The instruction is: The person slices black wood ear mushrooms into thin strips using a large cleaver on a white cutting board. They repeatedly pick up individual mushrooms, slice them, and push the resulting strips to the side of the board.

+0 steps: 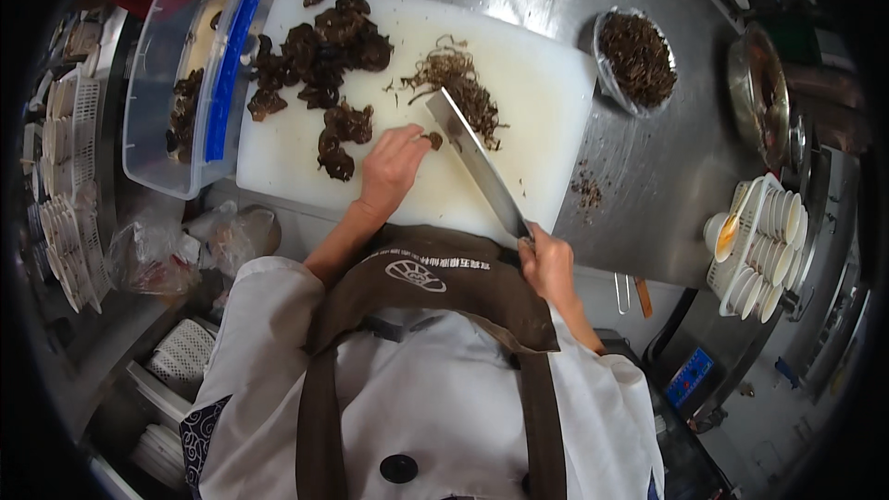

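Note:
My right hand (547,260) grips the handle of a cleaver (479,163), its broad blade slanting up and left over a white cutting board (535,90). Between the fingertips of my left hand (392,167) is a small piece of dark wood ear mushroom (435,141), just left of the blade. Shredded mushroom (476,101) lies along the blade's far side. A heap of whole wood ear mushrooms (333,38) covers the board's upper left, and a smaller clump (344,132) rests close to my left hand.
A clear plastic tub (160,97) with a blue handle holds more mushrooms at the board's left. Right of the board is a bowl (635,62) of dark shreds on the steel table (625,180), with scattered scraps (587,191) nearby. A basket (757,246) of white bowls stands farther right.

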A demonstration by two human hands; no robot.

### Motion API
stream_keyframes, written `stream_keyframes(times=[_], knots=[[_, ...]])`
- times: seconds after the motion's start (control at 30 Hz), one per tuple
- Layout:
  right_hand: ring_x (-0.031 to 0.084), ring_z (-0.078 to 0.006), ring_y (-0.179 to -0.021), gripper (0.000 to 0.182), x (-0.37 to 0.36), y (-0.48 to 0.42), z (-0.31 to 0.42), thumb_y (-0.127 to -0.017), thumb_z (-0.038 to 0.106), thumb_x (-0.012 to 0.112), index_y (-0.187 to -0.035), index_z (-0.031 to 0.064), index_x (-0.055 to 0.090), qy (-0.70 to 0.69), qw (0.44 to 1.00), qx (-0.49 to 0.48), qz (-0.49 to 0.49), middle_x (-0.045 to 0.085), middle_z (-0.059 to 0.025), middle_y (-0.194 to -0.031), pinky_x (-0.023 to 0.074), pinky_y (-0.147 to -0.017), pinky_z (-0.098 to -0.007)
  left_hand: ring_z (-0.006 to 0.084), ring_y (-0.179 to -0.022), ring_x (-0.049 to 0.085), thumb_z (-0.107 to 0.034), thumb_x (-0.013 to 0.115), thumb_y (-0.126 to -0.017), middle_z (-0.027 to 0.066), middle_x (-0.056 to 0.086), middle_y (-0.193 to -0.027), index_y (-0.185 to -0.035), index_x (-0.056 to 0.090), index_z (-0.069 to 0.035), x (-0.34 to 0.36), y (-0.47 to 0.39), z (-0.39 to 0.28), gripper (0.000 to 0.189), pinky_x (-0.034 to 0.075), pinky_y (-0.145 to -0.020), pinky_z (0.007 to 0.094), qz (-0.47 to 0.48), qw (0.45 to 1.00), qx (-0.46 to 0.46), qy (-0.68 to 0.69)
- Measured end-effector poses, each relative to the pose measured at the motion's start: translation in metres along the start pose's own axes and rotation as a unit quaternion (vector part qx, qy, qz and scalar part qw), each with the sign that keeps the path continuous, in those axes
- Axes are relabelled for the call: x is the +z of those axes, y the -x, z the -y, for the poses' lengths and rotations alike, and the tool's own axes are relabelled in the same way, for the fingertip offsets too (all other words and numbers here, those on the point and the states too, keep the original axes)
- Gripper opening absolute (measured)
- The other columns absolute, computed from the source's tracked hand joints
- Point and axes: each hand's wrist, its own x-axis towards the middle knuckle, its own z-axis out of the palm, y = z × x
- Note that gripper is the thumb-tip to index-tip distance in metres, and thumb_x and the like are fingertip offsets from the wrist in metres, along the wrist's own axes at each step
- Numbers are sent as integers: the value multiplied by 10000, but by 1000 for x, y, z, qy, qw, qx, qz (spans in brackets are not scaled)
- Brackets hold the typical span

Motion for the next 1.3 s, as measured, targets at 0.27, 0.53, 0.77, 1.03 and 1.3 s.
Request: stream_keyframes(times=[0.27,0.53,0.77,1.03,1.3], knots=[[599,-402,-641,356,2,-1,2,-762,34,615,-1117,17,588,-4,1000,-10,-6,592,-240,-704,467,-573,-428,247,-823,597,58,598,-632,82,606,-937,-902,632,-8,0,21,2,280,515,-678,307,8,998,64,-18],[615,-356,-636,395,1,-1,4,-780,-8,583,-1166,78,572,-22,1000,-6,1,639,-184,-808,486,-562,-407,234,-867,599,42,578,-636,79,605,-967,-951,623,-10,11,16,12,322,519,-693,309,70,996,53,-17],[627,-293,-605,593,-29,0,20,-627,-42,588,-1194,124,548,98,990,-96,16,653,-132,-910,504,-523,-374,261,-864,605,-1,585,-648,106,618,-948,-886,633,-11,10,26,18,243,525,-668,316,80,993,72,-52],[636,-277,-617,575,-27,0,16,-629,-33,600,-1183,105,530,134,984,-108,41,643,-123,-938,503,-522,-368,293,-915,603,-16,581,-648,134,611,-953,-914,637,9,7,28,18,273,530,-693,334,114,987,82,-74],[618,-320,-594,554,-15,-9,9,-644,-48,579,-1172,110,528,63,994,-84,39,644,-122,-905,498,-532,-391,272,-903,592,-17,583,-655,121,606,-976,-956,630,11,2,22,13,306,527,-697,321,118,989,68,-51]])
